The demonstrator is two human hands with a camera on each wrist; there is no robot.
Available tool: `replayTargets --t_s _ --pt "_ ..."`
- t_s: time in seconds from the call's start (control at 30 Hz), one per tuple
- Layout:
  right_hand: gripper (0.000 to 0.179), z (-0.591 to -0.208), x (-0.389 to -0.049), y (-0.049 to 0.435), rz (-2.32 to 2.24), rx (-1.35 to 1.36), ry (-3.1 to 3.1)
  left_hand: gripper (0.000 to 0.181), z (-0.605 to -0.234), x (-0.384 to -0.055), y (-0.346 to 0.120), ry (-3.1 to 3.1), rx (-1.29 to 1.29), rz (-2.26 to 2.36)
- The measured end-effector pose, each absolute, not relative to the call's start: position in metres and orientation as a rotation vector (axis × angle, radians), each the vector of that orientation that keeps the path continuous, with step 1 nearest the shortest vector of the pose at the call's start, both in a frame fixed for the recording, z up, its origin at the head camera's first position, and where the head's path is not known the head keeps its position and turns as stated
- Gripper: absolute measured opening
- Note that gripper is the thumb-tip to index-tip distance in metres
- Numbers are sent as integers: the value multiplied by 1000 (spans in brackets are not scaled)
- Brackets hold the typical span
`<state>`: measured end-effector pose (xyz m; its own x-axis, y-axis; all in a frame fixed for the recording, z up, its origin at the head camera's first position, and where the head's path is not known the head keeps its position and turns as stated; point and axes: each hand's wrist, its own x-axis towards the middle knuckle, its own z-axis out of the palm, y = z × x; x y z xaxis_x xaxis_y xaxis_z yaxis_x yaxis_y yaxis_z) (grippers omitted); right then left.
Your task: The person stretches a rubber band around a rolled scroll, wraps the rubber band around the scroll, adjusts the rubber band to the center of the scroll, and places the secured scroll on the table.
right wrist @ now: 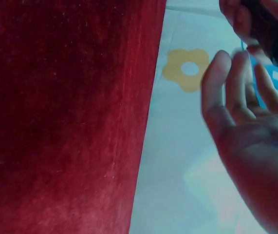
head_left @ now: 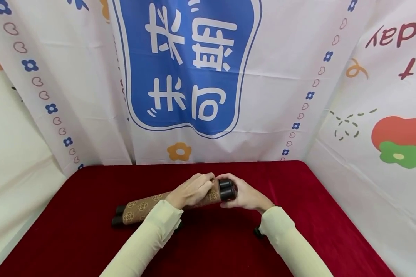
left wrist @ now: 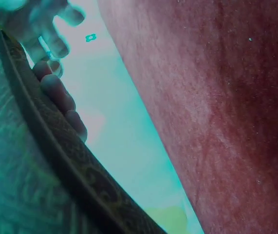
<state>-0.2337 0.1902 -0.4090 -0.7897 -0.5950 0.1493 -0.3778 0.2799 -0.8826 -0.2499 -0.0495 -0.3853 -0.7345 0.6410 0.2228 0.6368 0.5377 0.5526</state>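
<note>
We saw a brown patterned roll (head_left: 138, 209) slanting over the middle of the red cloth (head_left: 66, 238), one end aimed between two and three o'clock, the other between eight and nine. Paired black ends (head_left: 228, 193) stuck out of it on both sides. Our left hand (head_left: 192, 190) gripped the roll from above near its two-o'clock end, and the left wrist view showed fingertips curled down along its side. At three o'clock from that, our right hand (head_left: 247, 195) arched around the nearer black ends, its fingers apart and loosely bent; whether they touched, we could not tell. A small black piece (head_left: 259, 232) showed at eight o'clock from the right sleeve's cuff (head_left: 275, 221). A yellow flower (head_left: 179, 151) printed on the white curtain (head_left: 263, 127) sat near twelve o'clock from the left hand, with a blue panel (head_left: 187, 100) above it.
</note>
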Motion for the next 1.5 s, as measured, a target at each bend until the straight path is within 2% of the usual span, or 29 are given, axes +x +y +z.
replayTargets --t_s 0.13,0.23,0.3,0.37,0.43,0.67,0.83,1.07,1.33,1.5 --pt "66 -408 -225 203 -1616 -816 2185 25 -389 -248 -49 2749 1139 925" --pt "46 -401 -217 198 -1659 -628 2220 52 -393 -247 -47 2802 1142 827" --pt "48 -396 -212 187 -1638 -467 2332 67 -396 -247 -44 2837 1166 741" --pt "54 -394 -208 176 -1603 -323 2459 74 -400 -246 -42 2876 1198 648" --pt "53 -394 -205 167 -1576 -213 2567 78 -402 -245 -39 2909 1228 563" --pt "40 -402 -203 156 -1537 -63 2763 73 -406 -244 -40 2935 1262 523" --pt "39 -406 -204 155 -1529 -22 2785 67 -408 -244 -50 2943 1235 518" --pt "40 -407 -204 153 -1528 -15 2789 85 -407 -237 -41 3005 1255 515" --pt "40 -405 -205 155 -1522 -15 2799 69 -408 -236 -58 3019 1186 466" --pt "41 -405 -205 153 -1504 11 2812 82 -405 -233 -64 3023 1197 443"
